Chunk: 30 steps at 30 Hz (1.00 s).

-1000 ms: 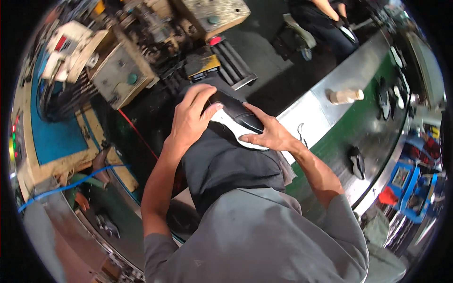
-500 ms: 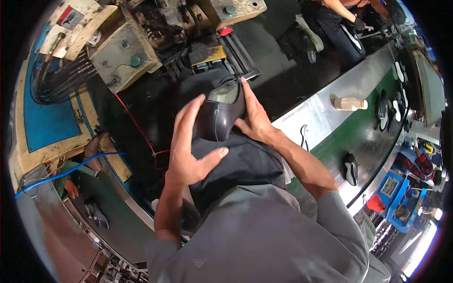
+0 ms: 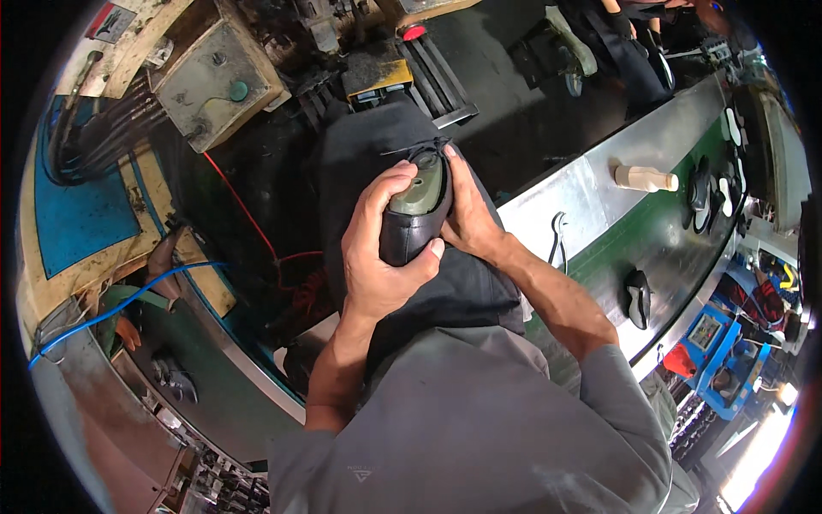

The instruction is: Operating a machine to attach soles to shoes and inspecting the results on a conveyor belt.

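A black leather shoe upper (image 3: 404, 238) is held over my lap, fitted around an olive-green shoe last (image 3: 418, 199) whose top shows in the opening. My left hand (image 3: 377, 265) wraps the heel end, fingertips on the last's top edge and thumb against the back of the upper. Along the other side lies my right hand (image 3: 469, 210), gripping the upper with its fingers toward the laces (image 3: 428, 147). The toe and the sole are hidden from view.
Ahead stands a grimy machine with a metal box (image 3: 218, 94) and a red button (image 3: 413, 32). On my right, a green conveyor (image 3: 591, 265) carries a pale bottle (image 3: 646, 178), a black shoe (image 3: 637, 300) and several others. A blue hose (image 3: 128, 300) crosses at left. Another person works at upper right.
My left hand was spread beside the upper and has closed around its heel end. The upper has turned slightly, showing more of the last's top.
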Each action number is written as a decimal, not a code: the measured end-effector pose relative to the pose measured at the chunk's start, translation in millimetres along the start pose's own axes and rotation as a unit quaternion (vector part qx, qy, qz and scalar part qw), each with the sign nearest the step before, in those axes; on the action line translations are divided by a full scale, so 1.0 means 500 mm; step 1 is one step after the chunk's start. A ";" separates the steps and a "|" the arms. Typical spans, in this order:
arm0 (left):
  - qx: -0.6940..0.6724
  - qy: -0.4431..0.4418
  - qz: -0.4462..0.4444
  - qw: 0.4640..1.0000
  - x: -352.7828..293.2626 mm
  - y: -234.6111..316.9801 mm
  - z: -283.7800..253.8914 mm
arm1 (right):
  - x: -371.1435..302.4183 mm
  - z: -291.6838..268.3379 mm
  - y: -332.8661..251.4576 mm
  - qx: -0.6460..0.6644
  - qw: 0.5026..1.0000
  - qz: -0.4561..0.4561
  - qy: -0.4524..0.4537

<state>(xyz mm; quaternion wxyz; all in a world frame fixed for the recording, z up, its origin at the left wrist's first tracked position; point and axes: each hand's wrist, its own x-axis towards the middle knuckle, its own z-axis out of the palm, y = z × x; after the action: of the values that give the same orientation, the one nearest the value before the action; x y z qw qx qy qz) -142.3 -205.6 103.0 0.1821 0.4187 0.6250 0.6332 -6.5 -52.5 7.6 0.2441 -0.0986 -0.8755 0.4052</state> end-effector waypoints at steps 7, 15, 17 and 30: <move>-0.352 -0.002 -0.128 0.927 0.043 -0.056 -0.020 | 0.050 -0.107 -0.139 0.168 0.942 0.254 -0.142; -0.448 -0.024 -0.260 0.855 -0.027 -0.153 0.061 | -0.048 -0.043 -0.072 0.485 0.795 0.363 0.030; -0.506 -0.021 -0.267 0.820 -0.027 -0.167 0.071 | -0.032 -0.036 -0.058 0.527 0.749 0.394 0.071; -0.136 0.003 -0.231 0.963 -0.057 -0.151 0.122 | -0.018 -0.041 -0.110 0.116 0.927 0.356 0.009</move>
<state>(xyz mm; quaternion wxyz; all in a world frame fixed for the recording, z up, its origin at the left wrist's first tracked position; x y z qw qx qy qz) -101.5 -176.7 15.0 0.3767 0.2319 0.6130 0.6546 13.0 -78.2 57.4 0.1015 -0.3790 -0.7275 0.5629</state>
